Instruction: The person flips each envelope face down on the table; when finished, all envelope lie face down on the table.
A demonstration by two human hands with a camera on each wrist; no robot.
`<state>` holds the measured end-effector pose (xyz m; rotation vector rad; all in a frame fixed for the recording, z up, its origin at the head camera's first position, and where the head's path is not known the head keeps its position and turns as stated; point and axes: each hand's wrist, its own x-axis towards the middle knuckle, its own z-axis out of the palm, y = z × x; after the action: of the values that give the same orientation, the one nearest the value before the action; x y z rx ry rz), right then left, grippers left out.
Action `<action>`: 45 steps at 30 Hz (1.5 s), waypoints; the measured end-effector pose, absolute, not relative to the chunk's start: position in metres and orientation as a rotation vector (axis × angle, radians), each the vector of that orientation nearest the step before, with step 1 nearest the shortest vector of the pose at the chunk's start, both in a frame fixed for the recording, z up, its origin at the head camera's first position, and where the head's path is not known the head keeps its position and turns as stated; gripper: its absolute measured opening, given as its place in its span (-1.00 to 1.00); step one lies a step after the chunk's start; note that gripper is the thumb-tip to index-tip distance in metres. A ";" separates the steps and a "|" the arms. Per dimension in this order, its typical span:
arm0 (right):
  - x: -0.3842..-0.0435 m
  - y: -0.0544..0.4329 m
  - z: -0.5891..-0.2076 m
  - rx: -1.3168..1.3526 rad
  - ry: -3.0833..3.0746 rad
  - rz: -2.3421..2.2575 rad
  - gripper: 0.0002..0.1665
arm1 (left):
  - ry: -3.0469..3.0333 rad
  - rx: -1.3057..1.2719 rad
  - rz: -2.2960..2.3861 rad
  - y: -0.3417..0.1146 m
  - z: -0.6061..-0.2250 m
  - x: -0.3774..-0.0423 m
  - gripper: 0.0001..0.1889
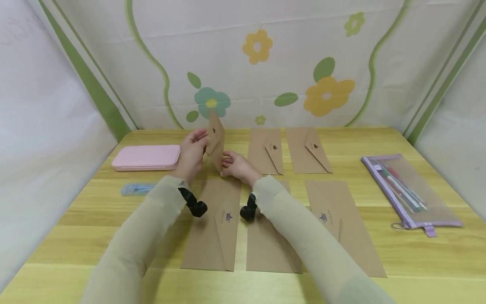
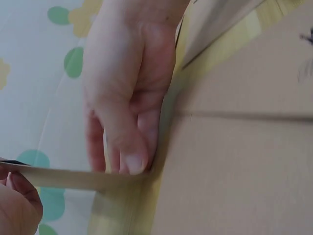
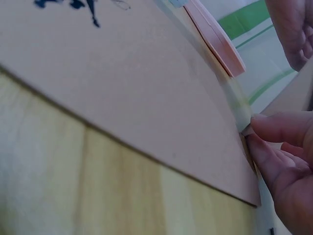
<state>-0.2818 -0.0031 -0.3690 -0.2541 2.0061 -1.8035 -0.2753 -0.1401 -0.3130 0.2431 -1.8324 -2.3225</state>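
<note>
A brown kraft envelope (image 1: 217,145) with a pointed flap and a small dark print stands tilted above the table, between both hands. My left hand (image 1: 193,153) holds its left side, higher up. My right hand (image 1: 240,167) pinches its lower right corner between thumb and fingers, as the right wrist view also shows. Just below the hands lies another brown envelope (image 1: 212,236), flap side up. Beside it lie a middle envelope (image 1: 267,249), partly hidden by my right forearm, and a right one (image 1: 357,236).
Two more envelopes, one left (image 1: 260,147) and one right (image 1: 303,154), lie along the back. A pink case (image 1: 147,157) and a light blue item (image 1: 137,189) are on the left. A mesh zip pouch (image 1: 429,185) with pens lies right. A flowered curtain (image 1: 228,55) hangs behind the table.
</note>
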 end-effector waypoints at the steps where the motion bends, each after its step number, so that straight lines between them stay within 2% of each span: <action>1: -0.282 -0.003 -0.369 -0.254 1.999 -1.809 -0.03 | -1.845 0.229 -2.307 -0.137 -0.313 -0.275 -0.57; 18: -0.274 0.003 -0.363 -0.218 2.087 -1.862 -0.15 | -1.980 0.171 -2.153 -0.127 -0.313 -0.279 -0.62; 26: -0.249 -0.013 -0.349 -0.387 2.490 -1.910 -0.41 | -1.972 0.182 -2.123 -0.125 -0.313 -0.280 -0.62; 36: -0.247 -0.022 -0.356 -0.503 2.835 -1.854 -0.79 | -2.043 0.137 -2.074 -0.120 -0.317 -0.280 -0.62; 45: -0.244 -0.023 -0.362 -0.670 3.246 -1.581 -0.82 | -2.093 0.142 -2.066 -0.115 -0.313 -0.279 -0.63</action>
<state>-0.2436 -0.0226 -0.3618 -0.6699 3.2461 -1.5810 -0.2791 -0.1149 -0.3133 0.1416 -2.0933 -2.0655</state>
